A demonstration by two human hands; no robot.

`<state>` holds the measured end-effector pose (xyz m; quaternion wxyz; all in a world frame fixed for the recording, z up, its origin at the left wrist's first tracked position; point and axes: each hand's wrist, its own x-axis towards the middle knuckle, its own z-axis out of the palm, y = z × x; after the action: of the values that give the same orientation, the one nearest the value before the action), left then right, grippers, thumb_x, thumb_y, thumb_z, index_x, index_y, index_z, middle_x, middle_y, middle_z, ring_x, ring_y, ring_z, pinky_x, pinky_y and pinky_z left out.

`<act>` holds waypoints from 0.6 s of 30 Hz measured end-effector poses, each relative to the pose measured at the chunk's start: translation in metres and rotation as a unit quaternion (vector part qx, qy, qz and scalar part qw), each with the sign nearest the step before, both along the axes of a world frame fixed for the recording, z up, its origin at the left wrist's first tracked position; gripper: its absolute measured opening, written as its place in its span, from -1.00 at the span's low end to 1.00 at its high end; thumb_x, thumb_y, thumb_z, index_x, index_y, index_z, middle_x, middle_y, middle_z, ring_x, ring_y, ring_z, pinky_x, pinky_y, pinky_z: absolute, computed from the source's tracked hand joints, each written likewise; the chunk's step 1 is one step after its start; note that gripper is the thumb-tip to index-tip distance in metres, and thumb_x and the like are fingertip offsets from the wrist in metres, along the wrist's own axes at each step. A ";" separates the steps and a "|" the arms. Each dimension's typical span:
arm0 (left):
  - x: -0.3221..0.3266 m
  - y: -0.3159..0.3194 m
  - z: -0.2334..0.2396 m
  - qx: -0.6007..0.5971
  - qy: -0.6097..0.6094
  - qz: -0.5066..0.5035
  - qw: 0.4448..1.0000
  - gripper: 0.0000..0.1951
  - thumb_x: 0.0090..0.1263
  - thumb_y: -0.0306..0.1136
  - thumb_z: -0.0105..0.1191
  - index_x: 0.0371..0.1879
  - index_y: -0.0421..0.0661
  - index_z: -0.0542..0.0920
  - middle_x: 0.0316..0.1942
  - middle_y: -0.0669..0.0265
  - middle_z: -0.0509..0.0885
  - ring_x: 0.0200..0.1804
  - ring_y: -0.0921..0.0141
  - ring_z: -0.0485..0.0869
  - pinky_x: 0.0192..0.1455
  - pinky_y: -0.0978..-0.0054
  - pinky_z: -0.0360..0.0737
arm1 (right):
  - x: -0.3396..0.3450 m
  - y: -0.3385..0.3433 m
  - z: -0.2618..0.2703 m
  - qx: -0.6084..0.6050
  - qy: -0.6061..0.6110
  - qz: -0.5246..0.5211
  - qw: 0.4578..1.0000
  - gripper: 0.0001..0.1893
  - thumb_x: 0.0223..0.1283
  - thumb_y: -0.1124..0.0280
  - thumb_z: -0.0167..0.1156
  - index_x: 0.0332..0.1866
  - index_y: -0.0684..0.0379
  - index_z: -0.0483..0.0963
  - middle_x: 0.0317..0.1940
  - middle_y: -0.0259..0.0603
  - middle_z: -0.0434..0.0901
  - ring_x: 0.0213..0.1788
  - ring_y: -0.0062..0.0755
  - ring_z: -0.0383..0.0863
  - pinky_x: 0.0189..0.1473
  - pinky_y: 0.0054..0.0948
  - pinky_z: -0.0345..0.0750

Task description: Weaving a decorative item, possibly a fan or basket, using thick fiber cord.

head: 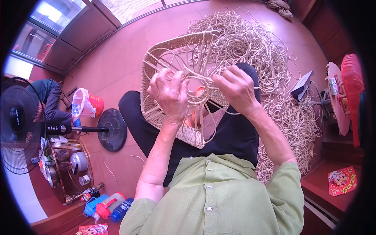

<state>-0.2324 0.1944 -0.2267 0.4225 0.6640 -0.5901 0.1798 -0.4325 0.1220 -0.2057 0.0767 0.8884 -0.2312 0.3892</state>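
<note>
A partly woven cord piece (pixel 150 85), with a braided outer band and cords running to a central ring (pixel 197 101), rests over my lap between my knees. My left hand (pixel 170 94) is at the left of the ring, fingers curled and thumb and forefinger pinching at the pale cords (pixel 169 66). On the ring's right side, my right hand (pixel 236 88) has its fingers closed on a cord strand, whose end sticks out by the wrist. Loose cord loops hang around the ring. My curled fingers hide parts of the strands.
Loose cord (pixel 243 44) lies heaped on the floor ahead and right. A standing fan (pixel 22 123) with a round base (pixel 112 130) is at left, near another person (pixel 51 94) and a lined red bucket (pixel 95 104). Bottles (pixel 110 205) stand lower left; red plastic stools (pixel 352 94) at right.
</note>
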 end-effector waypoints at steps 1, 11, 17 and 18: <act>0.003 -0.002 -0.001 -0.018 -0.037 -0.025 0.999 -0.73 0.10 -0.41 0.42 -0.19 -0.03 0.72 -0.13 0.40 0.58 0.05 0.22 0.52 0.12 0.20 0.44 | -0.004 0.004 0.002 -0.002 -0.001 -0.001 1.000 -0.95 0.20 0.41 0.27 -0.31 0.07 0.54 -0.47 -0.36 0.48 -0.30 -0.40 0.58 -0.33 -0.39 0.52; -0.015 -0.042 -0.005 0.074 0.025 -0.065 0.995 -0.93 0.37 -0.42 0.17 -0.30 -0.09 0.70 -0.18 0.26 0.65 -0.21 0.18 0.70 -0.15 0.26 0.60 | 0.026 -0.118 0.061 -0.238 -0.058 -0.061 0.968 -0.78 0.38 0.16 0.20 -0.24 0.08 0.62 -0.45 -0.33 0.58 -0.50 -0.41 0.56 -0.49 -0.37 0.46; -0.016 -0.039 0.008 0.223 0.070 -0.027 0.972 -0.82 0.44 -0.30 0.07 -0.26 -0.07 0.72 -0.23 0.24 0.66 -0.19 0.11 0.70 -0.10 0.15 0.58 | 0.052 -0.055 0.020 0.231 0.201 -0.113 0.945 -0.80 0.34 0.30 0.22 -0.28 0.24 0.57 -0.58 -0.14 0.65 -0.50 -0.35 0.69 -0.37 -0.32 0.62; -0.017 -0.039 0.006 0.225 0.060 -0.037 0.972 -0.81 0.44 -0.31 0.04 -0.24 -0.09 0.72 -0.20 0.21 0.63 -0.16 0.11 0.69 -0.08 0.15 0.57 | 0.055 -0.060 0.020 0.248 0.213 -0.123 0.937 -0.80 0.36 0.34 0.19 -0.29 0.27 0.57 -0.57 -0.22 0.65 -0.56 -0.51 0.64 -0.51 -0.50 0.55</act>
<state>-0.2495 0.1554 -0.2203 0.3027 0.7297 -0.6130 -0.0134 -0.3779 0.0622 -0.1859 -0.0513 0.9058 -0.4063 0.1090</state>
